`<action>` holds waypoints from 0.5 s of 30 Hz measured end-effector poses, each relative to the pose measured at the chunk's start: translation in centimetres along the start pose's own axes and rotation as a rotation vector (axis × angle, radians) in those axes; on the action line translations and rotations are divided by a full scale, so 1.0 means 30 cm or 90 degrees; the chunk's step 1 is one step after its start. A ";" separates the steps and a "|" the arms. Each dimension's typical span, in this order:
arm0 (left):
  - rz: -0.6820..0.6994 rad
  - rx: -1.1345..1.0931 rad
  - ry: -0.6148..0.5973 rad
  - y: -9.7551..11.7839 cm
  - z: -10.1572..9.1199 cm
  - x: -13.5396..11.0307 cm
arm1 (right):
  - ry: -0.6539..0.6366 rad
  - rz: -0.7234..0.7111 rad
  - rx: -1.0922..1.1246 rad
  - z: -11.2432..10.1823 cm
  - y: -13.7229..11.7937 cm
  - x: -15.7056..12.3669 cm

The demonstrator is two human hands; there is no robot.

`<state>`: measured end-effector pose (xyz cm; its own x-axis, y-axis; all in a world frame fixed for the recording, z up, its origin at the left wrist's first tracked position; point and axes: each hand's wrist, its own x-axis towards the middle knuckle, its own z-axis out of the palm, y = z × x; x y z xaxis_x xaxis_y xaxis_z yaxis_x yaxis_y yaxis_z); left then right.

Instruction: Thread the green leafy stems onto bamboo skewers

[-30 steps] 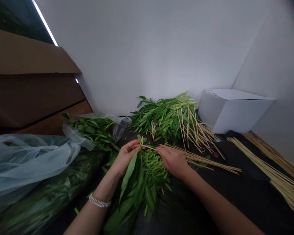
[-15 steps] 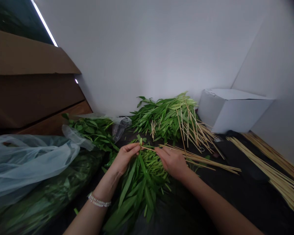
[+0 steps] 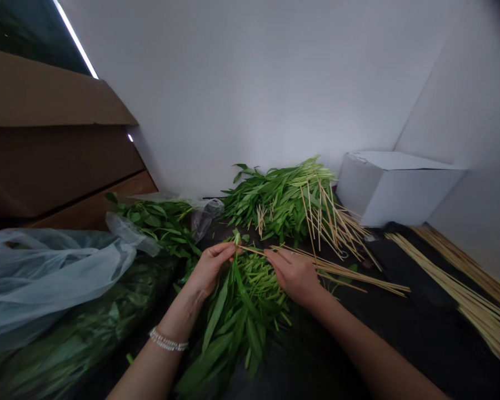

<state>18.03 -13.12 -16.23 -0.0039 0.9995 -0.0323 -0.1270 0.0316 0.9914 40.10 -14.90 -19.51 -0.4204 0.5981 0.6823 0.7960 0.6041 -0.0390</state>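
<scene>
Since a second ago the leaf (image 3: 238,278) has slid down: its stem tip no longer sticks up above the fingers, and its blade now hangs to the right of the left wrist. The left hand (image 3: 210,265) pinches that stem, thumb and forefinger closed, against the point of a skewer (image 3: 254,250). The right hand (image 3: 295,275) is closed round the skewer's shaft. Both sit mid-way along the near part of the dark work surface (image 3: 400,328), over a pile of greens (image 3: 264,280); skewered greens (image 3: 283,200) lie by the far edge.

Pale wooden skewers (image 3: 341,272), glossy green leaves (image 3: 237,316), thin translucent plastic bag (image 3: 54,272), matt cardboard box (image 3: 54,133).
</scene>
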 end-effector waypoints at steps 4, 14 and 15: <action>-0.004 -0.001 0.009 -0.003 -0.006 0.005 | -0.005 0.001 -0.001 0.000 0.000 0.000; -0.009 0.013 0.022 -0.017 -0.002 0.005 | 0.011 -0.010 -0.016 0.010 -0.012 -0.007; -0.006 0.021 0.017 -0.018 0.001 0.003 | 0.011 -0.010 -0.016 0.013 -0.014 -0.009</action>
<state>18.13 -13.05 -16.77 -0.0300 0.9986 -0.0447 -0.0951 0.0416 0.9946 39.70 -15.09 -19.96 -0.4248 0.5796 0.6954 0.8003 0.5994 -0.0107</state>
